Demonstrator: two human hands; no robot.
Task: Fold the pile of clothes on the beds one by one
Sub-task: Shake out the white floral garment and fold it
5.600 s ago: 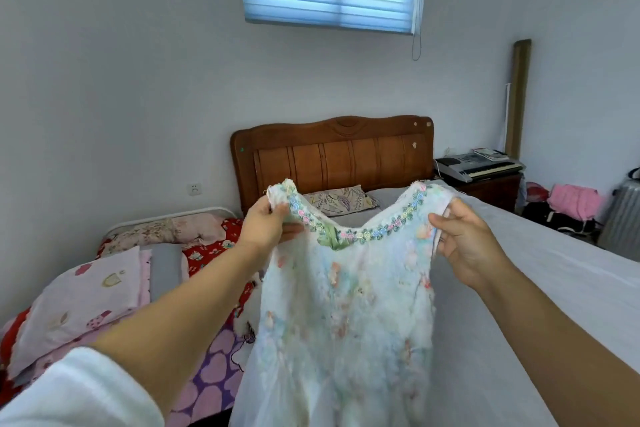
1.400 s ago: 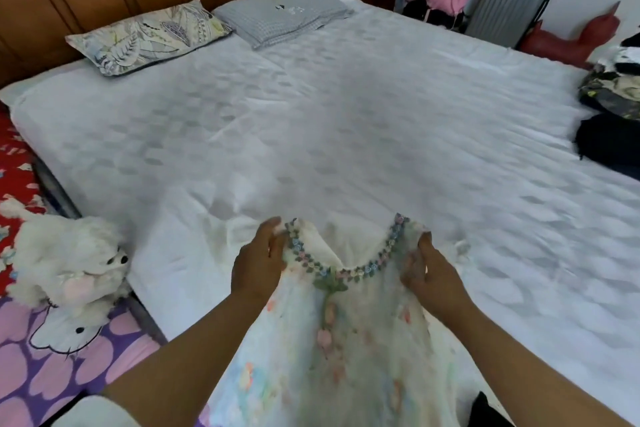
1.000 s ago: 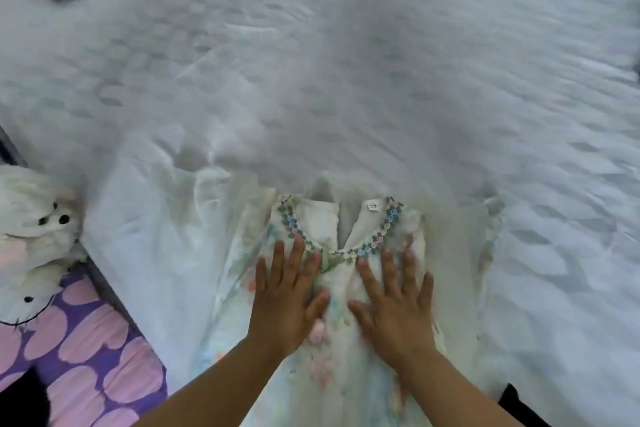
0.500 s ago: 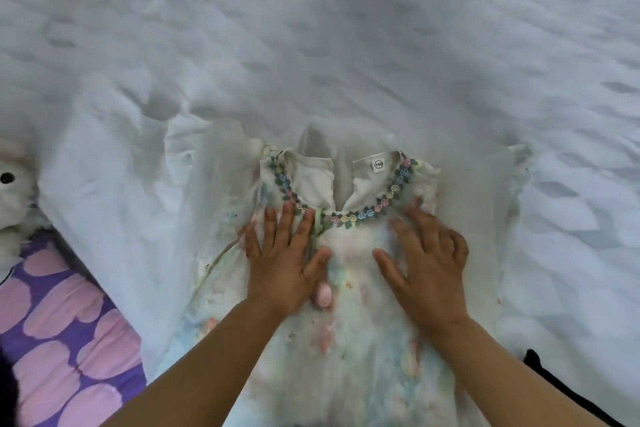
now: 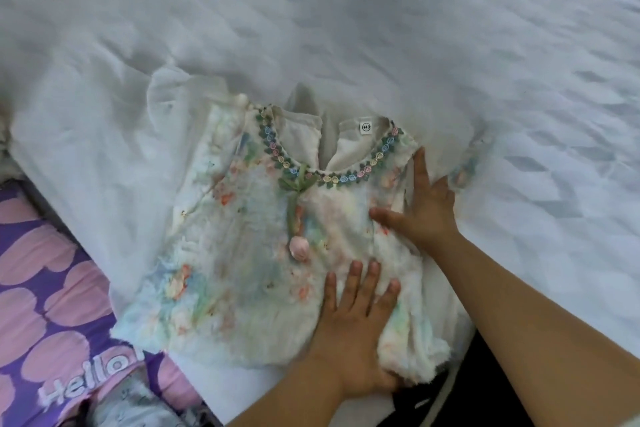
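White patterned bedsheet rumpled across the bed, purple cover with pink hearts at lower left (white lettering reads "Hello"), dark object at bottom edge

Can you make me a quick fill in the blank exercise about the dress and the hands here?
1. The floral dress lies flat on the ____ bedsheet.
2. Both hands rest on it with fingers ____.
3. The round neck label reads ____.
4. The bud hanging from the green bow is ____.

Missing words: white; straight; 140; pink
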